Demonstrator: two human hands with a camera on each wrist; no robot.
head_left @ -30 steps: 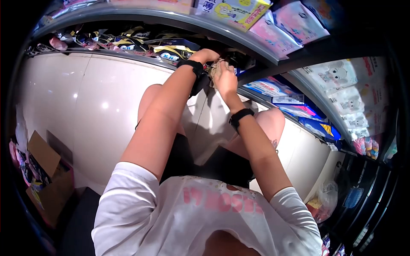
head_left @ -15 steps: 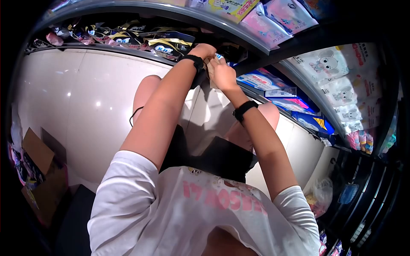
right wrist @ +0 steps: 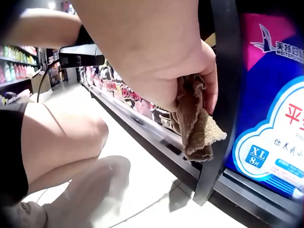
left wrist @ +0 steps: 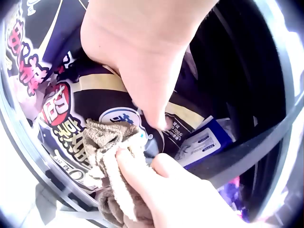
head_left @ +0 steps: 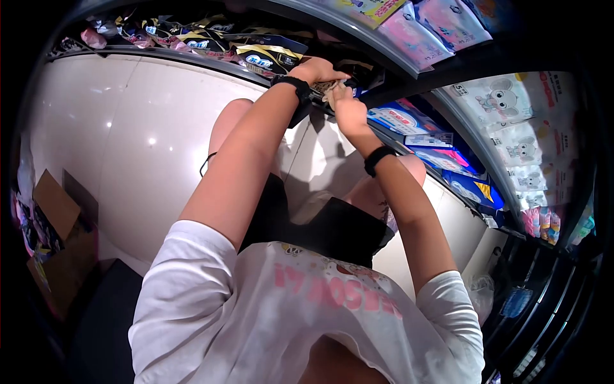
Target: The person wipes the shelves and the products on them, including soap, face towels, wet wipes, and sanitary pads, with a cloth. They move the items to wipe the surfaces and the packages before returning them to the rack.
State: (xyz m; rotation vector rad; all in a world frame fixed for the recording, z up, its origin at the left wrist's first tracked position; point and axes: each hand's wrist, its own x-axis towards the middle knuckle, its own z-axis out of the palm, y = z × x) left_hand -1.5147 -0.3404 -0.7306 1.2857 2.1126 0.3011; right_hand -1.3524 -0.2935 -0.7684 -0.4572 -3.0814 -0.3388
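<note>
My right hand (head_left: 350,112) grips a crumpled brown cloth (right wrist: 192,128), whose folds hang below the fingers. In the left wrist view, the cloth overlaps the lower front of a black package (left wrist: 114,102) with a pale gold band and a blue-and-white logo. My left hand (head_left: 318,69) reaches onto the lower shelf at the same package. Its thumb (left wrist: 152,99) points down over the package front, close above the cloth; the other fingers are mostly hidden, so I cannot tell whether they hold the package.
Dark packages (head_left: 192,45) line the lower shelf to the left. A black shelf post (right wrist: 216,118) stands beside the right hand, with blue packages (head_left: 400,118) past it. Pink packs (head_left: 451,25) lie on the shelf above. An open cardboard box (head_left: 59,205) is on the floor at left.
The right hand, with the brown cloth, has shifted about and now lies slightly farther right along the shelf. The left hand stays at the black packages, its fingers now reaching farther right.
</note>
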